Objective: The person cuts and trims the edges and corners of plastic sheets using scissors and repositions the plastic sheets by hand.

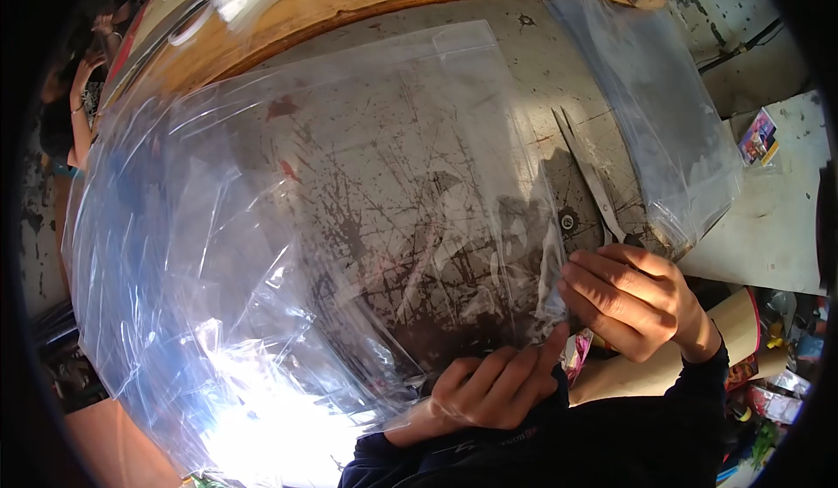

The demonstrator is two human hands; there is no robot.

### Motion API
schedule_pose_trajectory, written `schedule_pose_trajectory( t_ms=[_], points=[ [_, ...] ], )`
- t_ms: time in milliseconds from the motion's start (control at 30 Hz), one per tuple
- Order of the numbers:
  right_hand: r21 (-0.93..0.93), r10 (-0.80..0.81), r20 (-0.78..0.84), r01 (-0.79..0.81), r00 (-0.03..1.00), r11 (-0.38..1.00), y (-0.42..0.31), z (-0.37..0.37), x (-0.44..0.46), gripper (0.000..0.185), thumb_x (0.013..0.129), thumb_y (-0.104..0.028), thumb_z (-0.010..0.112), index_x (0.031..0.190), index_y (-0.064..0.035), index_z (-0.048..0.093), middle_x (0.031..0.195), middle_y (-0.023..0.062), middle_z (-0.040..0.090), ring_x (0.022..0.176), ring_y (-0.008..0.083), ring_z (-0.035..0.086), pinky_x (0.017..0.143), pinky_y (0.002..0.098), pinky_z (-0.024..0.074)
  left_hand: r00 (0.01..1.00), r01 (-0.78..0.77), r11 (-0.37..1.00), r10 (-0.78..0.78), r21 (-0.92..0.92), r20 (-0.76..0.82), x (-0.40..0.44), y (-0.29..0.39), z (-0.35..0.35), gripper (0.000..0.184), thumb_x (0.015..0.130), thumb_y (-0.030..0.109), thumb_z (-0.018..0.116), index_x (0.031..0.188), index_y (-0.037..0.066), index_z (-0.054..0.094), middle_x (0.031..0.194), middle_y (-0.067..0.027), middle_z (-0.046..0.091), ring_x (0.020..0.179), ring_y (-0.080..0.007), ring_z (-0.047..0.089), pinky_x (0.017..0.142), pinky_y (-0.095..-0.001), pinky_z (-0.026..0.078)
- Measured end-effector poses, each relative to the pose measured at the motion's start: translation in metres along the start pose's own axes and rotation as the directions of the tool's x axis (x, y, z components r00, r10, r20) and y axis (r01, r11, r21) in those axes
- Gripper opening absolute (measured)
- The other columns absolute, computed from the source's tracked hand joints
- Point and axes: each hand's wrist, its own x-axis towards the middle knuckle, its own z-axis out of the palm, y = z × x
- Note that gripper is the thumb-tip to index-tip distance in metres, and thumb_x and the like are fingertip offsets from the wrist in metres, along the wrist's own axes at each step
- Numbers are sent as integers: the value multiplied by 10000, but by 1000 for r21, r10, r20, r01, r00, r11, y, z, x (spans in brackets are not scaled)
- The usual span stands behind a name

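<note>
Where the right hand's [624,303] fingertips meet the edge of the clear plastic sheet [393,130], right of centre, its thumb is hidden; the left hand [493,388], lower centre, lies at the same corner, and neither pinch can be confirmed. The step appears to be edge handling; next, even tension seems called for. Scissors [595,182] lie just beside; folded film [668,121] occupies the upper right; glare obscures the lower left.
</note>
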Motion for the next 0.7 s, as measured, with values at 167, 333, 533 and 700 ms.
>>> schedule_pose_trajectory(
  t_ms=[167, 333, 533, 700],
  points=[
    [-34, -15, 6, 16, 1000, 999, -2, 2, -2, 315, 624, -211, 507, 795, 21, 634, 906, 122, 617, 864, 214, 609, 735, 297, 497, 1000, 9, 1000, -9, -9, 2, 1, 0, -1, 297, 873, 370, 476, 944, 209, 715, 647, 105, 464, 545, -14, 467, 530, -176, 307],
    [-90, 9, -31, -11, 999, 996, -2, 6, -2, 215, 654, -142, 556, 792, 12, 615, 849, 91, 604, 815, 196, 602, 730, 306, 492, 1000, 16, 1000, -16, -14, -11, 1, 1, 0, 293, 870, 362, 477, 942, 207, 715, 651, 105, 464, 543, -15, 468, 530, -174, 309],
    [-54, 125, -109, -131, 986, 990, -8, 16, 5, 137, 643, -73, 599, 747, 12, 577, 771, 93, 562, 676, 202, 563, 660, 326, 477, 1000, -8, 1000, 8, -5, 17, 3, -1, -3, 280, 830, 309, 487, 950, 196, 713, 664, 102, 468, 542, -12, 469, 530, -178, 307],
    [5, 314, -106, -315, 943, 949, 6, 19, 6, 164, 637, 16, 583, 799, 20, 554, 760, 118, 530, 654, 225, 521, 601, 340, 430, 999, 23, 1000, -22, -16, 36, 5, 3, -2, 276, 843, 314, 490, 970, 202, 709, 675, 107, 462, 561, -8, 477, 527, -179, 290]
  ],
)
